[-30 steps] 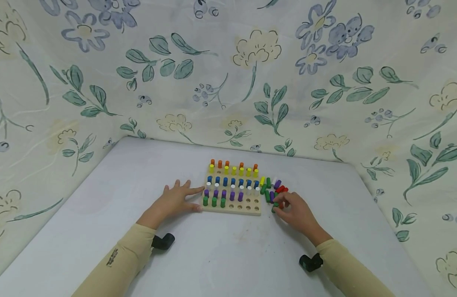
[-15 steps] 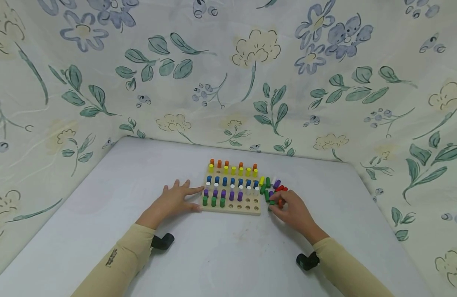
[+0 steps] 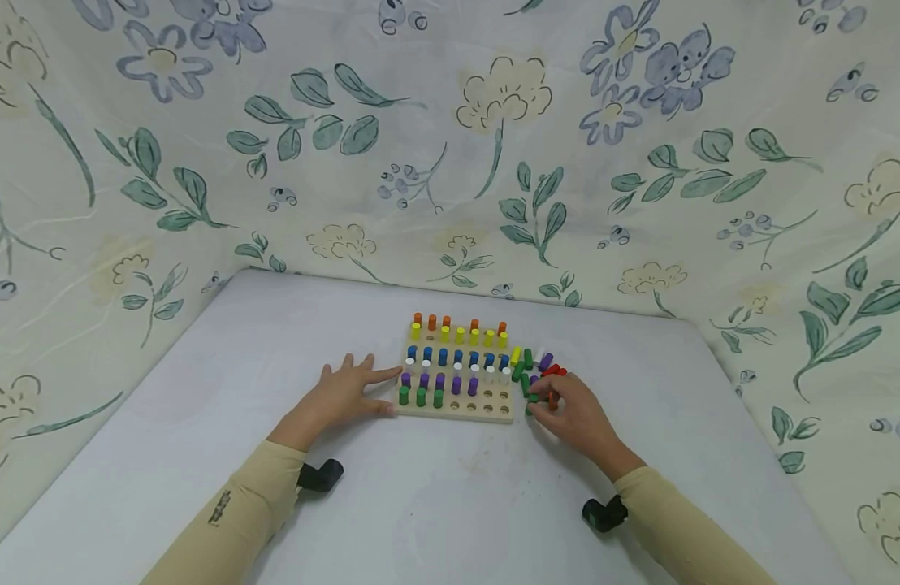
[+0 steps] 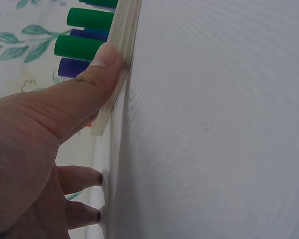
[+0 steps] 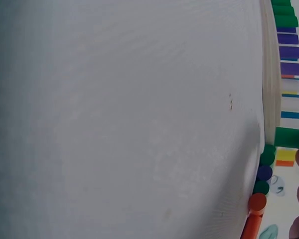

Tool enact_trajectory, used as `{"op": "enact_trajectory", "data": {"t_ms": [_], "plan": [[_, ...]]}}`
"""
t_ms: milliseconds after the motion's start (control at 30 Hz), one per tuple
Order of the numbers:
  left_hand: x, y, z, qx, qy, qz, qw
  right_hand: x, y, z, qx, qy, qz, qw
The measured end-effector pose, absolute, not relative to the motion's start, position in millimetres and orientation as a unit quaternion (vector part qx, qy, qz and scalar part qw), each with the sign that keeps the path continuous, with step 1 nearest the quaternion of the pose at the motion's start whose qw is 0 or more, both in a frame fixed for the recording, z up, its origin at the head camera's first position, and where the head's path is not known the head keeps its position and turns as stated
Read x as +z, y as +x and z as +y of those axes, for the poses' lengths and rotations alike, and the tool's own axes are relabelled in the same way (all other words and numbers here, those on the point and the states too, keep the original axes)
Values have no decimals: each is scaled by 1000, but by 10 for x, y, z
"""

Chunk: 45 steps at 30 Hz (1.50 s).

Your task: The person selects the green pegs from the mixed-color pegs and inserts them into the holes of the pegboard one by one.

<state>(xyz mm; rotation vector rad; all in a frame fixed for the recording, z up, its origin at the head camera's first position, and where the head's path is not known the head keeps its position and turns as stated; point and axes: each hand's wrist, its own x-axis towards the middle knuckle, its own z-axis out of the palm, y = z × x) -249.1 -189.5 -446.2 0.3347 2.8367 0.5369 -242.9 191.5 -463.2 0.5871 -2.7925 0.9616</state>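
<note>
A wooden pegboard (image 3: 450, 415) lies on the table with rows of upright pegs in orange, yellow, blue, white, purple and green. My left hand (image 3: 343, 398) is spread flat at its left side, with thumb and index finger touching the edge. In the left wrist view the thumb (image 4: 97, 74) presses the board's side beside a green peg (image 4: 78, 48). Just right of the board, my right hand (image 3: 577, 414) pinches a green peg (image 3: 532, 405), which also shows upright in the right wrist view, where most of that hand is cut off.
Loose pegs lie in a pile right of the board, among them a yellow peg (image 3: 516, 356), a green peg (image 3: 528, 358) and a red peg (image 3: 551, 370). An orange peg (image 5: 257, 204) lies nearest the right hand. Patterned cloth (image 3: 450, 162) stands behind the white table (image 3: 450, 504).
My right hand has shifted slightly left toward the board with the green peg, which now stands more upright. The left hand stays at the board's edge.
</note>
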Motion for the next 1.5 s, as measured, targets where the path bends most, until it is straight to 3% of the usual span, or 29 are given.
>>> {"op": "enact_trajectory", "data": {"t_ms": [1500], "plan": [[-4468, -2490, -1905, 183, 117, 969, 118, -4597, -2432, 1563, 348, 208, -911, 68]]}}
